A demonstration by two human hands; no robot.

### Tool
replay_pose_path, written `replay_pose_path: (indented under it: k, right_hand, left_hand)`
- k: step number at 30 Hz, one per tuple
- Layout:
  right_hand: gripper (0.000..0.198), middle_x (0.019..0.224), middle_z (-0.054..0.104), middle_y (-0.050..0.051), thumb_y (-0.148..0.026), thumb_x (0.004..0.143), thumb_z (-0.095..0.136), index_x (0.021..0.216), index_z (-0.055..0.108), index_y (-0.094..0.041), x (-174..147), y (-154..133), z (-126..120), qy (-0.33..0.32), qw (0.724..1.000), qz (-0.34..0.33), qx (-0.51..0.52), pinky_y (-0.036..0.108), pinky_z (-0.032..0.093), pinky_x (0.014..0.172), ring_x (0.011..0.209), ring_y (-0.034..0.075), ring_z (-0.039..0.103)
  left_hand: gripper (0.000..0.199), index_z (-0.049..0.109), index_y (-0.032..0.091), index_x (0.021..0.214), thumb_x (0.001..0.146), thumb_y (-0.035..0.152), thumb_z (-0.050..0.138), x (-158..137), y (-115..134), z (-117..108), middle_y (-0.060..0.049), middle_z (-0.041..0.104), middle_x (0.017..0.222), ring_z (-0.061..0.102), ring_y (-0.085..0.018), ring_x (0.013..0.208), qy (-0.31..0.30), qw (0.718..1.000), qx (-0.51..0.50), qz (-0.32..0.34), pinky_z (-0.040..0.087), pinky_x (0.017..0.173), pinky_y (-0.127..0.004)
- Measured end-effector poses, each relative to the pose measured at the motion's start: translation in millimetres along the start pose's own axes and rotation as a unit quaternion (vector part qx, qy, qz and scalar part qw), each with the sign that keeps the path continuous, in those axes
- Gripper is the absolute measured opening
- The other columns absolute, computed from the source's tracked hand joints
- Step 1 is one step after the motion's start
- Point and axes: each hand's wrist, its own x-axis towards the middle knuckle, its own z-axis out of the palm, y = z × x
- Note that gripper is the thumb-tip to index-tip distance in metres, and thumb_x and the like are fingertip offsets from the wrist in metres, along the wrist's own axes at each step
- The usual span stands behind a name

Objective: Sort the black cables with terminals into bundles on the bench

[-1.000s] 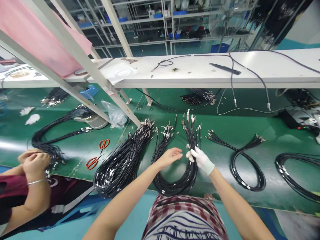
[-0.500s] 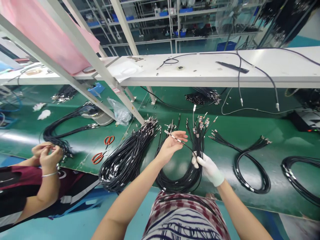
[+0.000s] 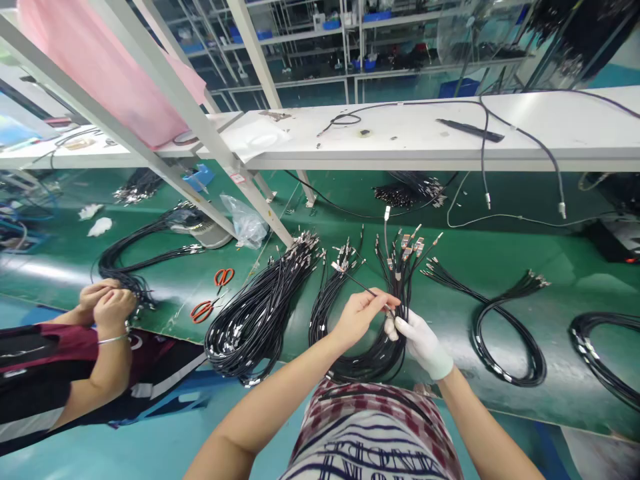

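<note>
From the head view, our gloved right hand [image 3: 421,341] is wrapped around the black cable bundle [image 3: 367,365], which loops over the green table [image 3: 480,243] in front of us. Our bare left hand [image 3: 361,315], just beside it, pinches a single cable [image 3: 361,284]; a larger cable pile [image 3: 260,313] lies further left.

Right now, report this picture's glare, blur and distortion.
Head view: pale glare on the table, right and far left. Head view: background racks dim and soft, the cables in the gloved right hand crisper. Head view: the left post slants steeply, perhaps partly lens distortion.
</note>
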Motion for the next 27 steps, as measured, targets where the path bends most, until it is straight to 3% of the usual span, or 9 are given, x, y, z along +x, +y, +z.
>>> replay_pose_path:
  k: [4,7,10,12,14,17,21,23,27]
  right_hand:
    - [0.028,0.078,0.06,0.006,-0.042,0.09,0.065,0.096,0.059,-0.015,-5,2,-2,0.018,1.0,0.002,0.019,0.027,0.041,0.062,0.065,0.015,0.053]
    - [0.034,0.088,0.064,0.009,-0.045,0.087,0.068,0.104,0.059,-0.016,-9,4,-4,0.04,0.998,0.028,0.029,0.029,0.046,0.068,0.074,0.018,0.059]
    - [0.037,0.118,0.059,0.014,-0.049,0.087,0.066,0.104,0.062,-0.017,-12,5,-4,0.081,0.997,0.009,0.002,0.035,0.047,0.085,0.099,0.024,0.058]
    - [0.034,0.121,0.056,0.012,-0.049,0.088,0.064,0.101,0.063,-0.018,-14,5,-5,0.117,0.992,-0.032,-0.029,0.034,0.045,0.089,0.104,0.024,0.054]
    - [0.03,0.099,0.06,0.008,-0.048,0.091,0.061,0.098,0.062,-0.019,-18,5,-6,0.124,0.989,-0.058,-0.05,0.03,0.044,0.078,0.087,0.02,0.054]
    - [0.033,0.067,0.051,0.002,-0.05,0.093,0.056,0.095,0.059,-0.017,-24,4,-5,0.058,0.996,-0.047,-0.056,0.028,0.036,0.06,0.061,0.015,0.043]
    - [0.04,0.064,0.049,0.002,-0.055,0.092,0.055,0.092,0.059,-0.015,-27,0,-1,-0.019,0.996,-0.021,-0.086,0.027,0.031,0.056,0.057,0.014,0.041]
    - [0.042,0.064,0.049,0.001,-0.056,0.092,0.054,0.093,0.059,-0.014,-27,-2,1,-0.033,0.995,-0.017,-0.094,0.027,0.031,0.056,0.057,0.014,0.04]
    - [0.043,0.064,0.049,0.001,-0.057,0.093,0.053,0.093,0.06,-0.014,-29,-2,2,-0.035,0.995,-0.013,-0.097,0.027,0.03,0.057,0.057,0.014,0.04]
  left_hand:
    - [0.031,0.072,0.014,0.099,0.087,0.04,0.062,-5,11,-2,-0.01,0.066,0.099,0.059,-0.019,0.095,-0.001,0.993,0.113,0.036,0.044,0.089,-0.03]
    - [0.032,0.066,0.015,0.1,0.088,0.043,0.061,-4,29,-3,-0.007,0.063,0.092,0.058,-0.016,0.091,0.056,0.997,-0.014,0.051,0.045,0.087,-0.03]
    - [0.036,0.056,0.014,0.078,0.09,0.048,0.054,-1,42,-6,0.002,0.041,0.063,0.047,-0.009,0.06,0.046,0.979,-0.196,0.026,0.043,0.063,-0.023]
    - [0.037,0.052,0.014,0.073,0.089,0.047,0.057,5,48,-13,0.006,0.025,0.057,0.028,-0.004,0.048,0.07,0.975,-0.208,0.021,0.028,0.047,-0.017]
    - [0.035,0.054,0.013,0.075,0.086,0.044,0.063,15,52,-23,0.008,0.021,0.055,0.02,-0.002,0.045,0.126,0.98,-0.153,0.038,0.016,0.043,-0.016]
    - [0.034,0.062,0.011,0.088,0.08,0.044,0.07,37,57,-32,0.008,0.027,0.057,0.021,-0.001,0.044,0.134,0.986,-0.1,0.027,0.012,0.041,-0.016]
    - [0.049,0.063,0.011,0.111,0.082,0.051,0.064,63,70,-27,-0.003,0.058,0.08,0.02,0.001,0.041,0.069,0.99,-0.119,-0.002,0.01,0.038,-0.018]
    - [0.049,0.064,0.011,0.112,0.085,0.051,0.06,68,78,-23,-0.009,0.065,0.09,0.02,0.002,0.041,0.047,0.99,-0.134,0.015,0.011,0.038,-0.018]
    - [0.039,0.068,0.008,0.097,0.082,0.045,0.066,64,86,-17,-0.008,0.067,0.079,0.023,0.002,0.039,0.012,0.986,-0.163,0.021,0.014,0.038,-0.017]
